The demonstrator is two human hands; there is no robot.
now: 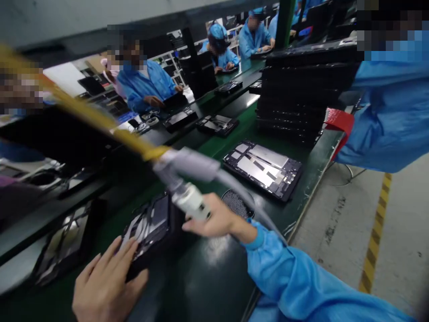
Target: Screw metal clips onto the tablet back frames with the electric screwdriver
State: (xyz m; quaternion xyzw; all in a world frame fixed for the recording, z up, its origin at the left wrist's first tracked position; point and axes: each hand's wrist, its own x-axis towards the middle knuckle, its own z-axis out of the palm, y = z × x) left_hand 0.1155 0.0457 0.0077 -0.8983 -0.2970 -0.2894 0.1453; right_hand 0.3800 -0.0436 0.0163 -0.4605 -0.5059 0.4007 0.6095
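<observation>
My right hand (214, 217) is closed around a whitish electric screwdriver (192, 201), which tilts over the bench. From its upper end run a yellow hanging cord (94, 109) and a grey cable (246, 194). My left hand (107, 277) is open, its fingers stretched out at the near edge of an opened tablet (150, 226) with its inner parts showing. Whether the fingertips press on it I cannot tell. A round dish of small dark pieces (237, 203) sits just behind my right hand. The screwdriver's tip is hidden.
Another opened tablet (264, 167) lies on the green bench (214, 286), before a tall stack of black trays (291, 94). More opened devices (65, 243) lie along the left. A person in a blue smock (392, 112) stands at the right. Co-workers sit across the line.
</observation>
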